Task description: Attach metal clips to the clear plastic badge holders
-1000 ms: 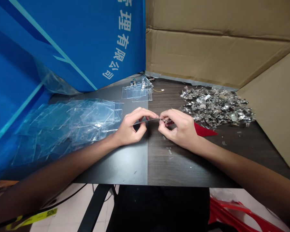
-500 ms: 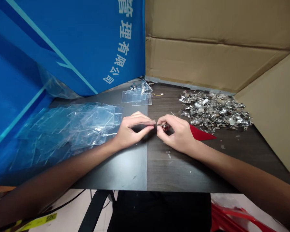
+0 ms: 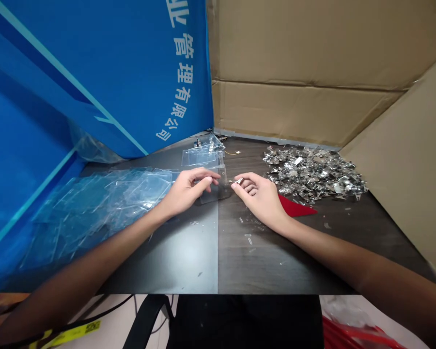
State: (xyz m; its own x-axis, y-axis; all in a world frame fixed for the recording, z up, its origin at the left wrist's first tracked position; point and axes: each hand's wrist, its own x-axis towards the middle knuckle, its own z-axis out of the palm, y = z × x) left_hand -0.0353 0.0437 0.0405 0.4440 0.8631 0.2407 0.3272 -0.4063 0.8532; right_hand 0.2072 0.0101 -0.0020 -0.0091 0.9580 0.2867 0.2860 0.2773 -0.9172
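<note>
My left hand [image 3: 187, 193] is closed with thumb and fingers on a clear plastic badge sleeve [image 3: 222, 183], whose flat face is turned partly toward me. The hand covers much of the sleeve's left side. Just to the right, my right hand [image 3: 263, 198] pinches a small shiny metal clip [image 3: 239, 182] between thumb and index finger, its other fingers curled in. A narrow gap lies between the clip and the sleeve's right edge; whether a strap bridges it is too small to tell.
Many clear sleeves [image 3: 131, 191] are spread in a pile at left. Metal clips [image 3: 319, 172] are heaped at right, beside a red piece [image 3: 296, 207]. Several sleeves with clips [image 3: 201, 157] lie at the back. Tiny clear strips [image 3: 249, 239] are scattered on the table. A blue banner [image 3: 131, 72] and cardboard [image 3: 294, 111] stand behind.
The sleeve has turned from edge-on to showing its flat face. My hands have drawn slightly apart, and the clip now shows at my right fingertips. The camera view has shifted slightly.
</note>
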